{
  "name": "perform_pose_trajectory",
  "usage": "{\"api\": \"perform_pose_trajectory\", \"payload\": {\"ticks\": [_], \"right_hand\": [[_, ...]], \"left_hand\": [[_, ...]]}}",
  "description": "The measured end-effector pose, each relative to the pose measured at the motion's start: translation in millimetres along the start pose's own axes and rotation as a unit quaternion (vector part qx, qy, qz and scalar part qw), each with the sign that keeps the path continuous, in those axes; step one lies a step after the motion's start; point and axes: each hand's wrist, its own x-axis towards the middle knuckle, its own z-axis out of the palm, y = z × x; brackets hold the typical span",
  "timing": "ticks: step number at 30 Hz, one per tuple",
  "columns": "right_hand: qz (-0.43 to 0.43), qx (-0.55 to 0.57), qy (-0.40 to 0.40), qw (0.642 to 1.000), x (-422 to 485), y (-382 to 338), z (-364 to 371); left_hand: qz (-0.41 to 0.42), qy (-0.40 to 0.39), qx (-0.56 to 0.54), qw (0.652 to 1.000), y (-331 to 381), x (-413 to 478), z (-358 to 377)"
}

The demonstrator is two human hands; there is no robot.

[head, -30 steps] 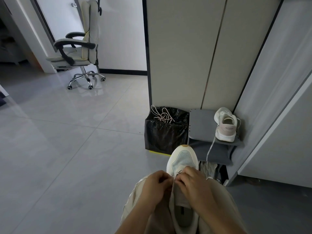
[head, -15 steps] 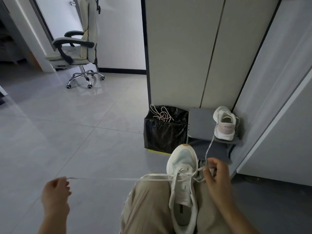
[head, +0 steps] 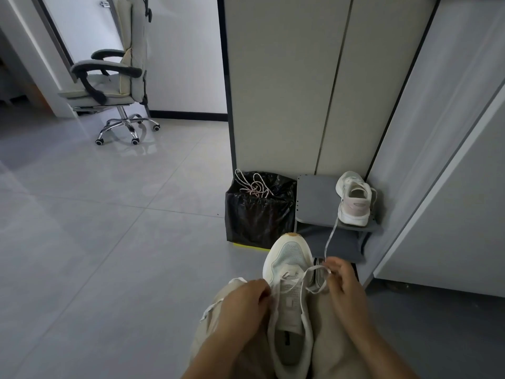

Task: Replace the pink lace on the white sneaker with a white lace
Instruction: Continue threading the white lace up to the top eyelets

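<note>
The white sneaker [head: 289, 294] lay toe-forward in the person's lap, between the thighs, with the white lace [head: 314, 270] threaded through its front eyelets. The left hand [head: 246, 299] sat against the shoe's left edge, fingers curled in on the lace there – a slack strand trailed out over the thigh. The right hand [head: 343, 281], just right of the toe, pinched a loop of the same lace between thumb and fingertips. Ahead, the pink lace [head: 254, 185] lay tangled on a black bin bag [head: 257, 217], beside a grey shelf [head: 314, 198] bearing a second sneaker [head: 354, 199]
</note>
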Motion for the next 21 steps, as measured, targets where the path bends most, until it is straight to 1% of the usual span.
{"api": "perform_pose_trajectory", "payload": {"ticks": [2,6,8,10,12,13,15,18,20,21], "right_hand": [[0.004,-0.014,-0.015,1.0,-1,-2,0],[-0.024,-0.019,-0.036,0.999,-3,-5,-1],[-0.033,-0.002,-0.046,0.998,-5,-8,0],[-0.052,0.012,-0.03,0.998,-6,-12,2],[-0.06,0.011,-0.004,0.998,-7,-14,3],[-0.058,0.003,0.002,0.998,-7,-14,4],[-0.049,-0.023,-0.017,0.998,-7,-13,4],[-0.045,-0.06,-0.074,0.994,-9,-16,4],[-0.044,-0.062,-0.077,0.994,-10,-19,4],[-0.04,-0.057,-0.069,0.995,-11,-19,4]], "left_hand": [[0.014,-0.004,-0.036,0.999,-13,-1,-9],[-0.019,0.029,-0.057,0.998,-56,-12,-43],[-0.055,0.047,-0.04,0.997,-81,-22,-54],[-0.098,0.052,-0.013,0.994,-99,-31,-62],[-0.145,0.024,0.02,0.989,-105,-37,-63],[-0.154,0.012,0.043,0.987,-103,-37,-62],[-0.135,0.011,0.061,0.989,-87,-35,-53],[-0.031,0.019,-0.008,0.999,-43,-28,-33],[0.019,0.001,-0.057,0.998,-15,-22,-22],[0.021,-0.004,-0.064,0.998,-7,-18,-16]]}}
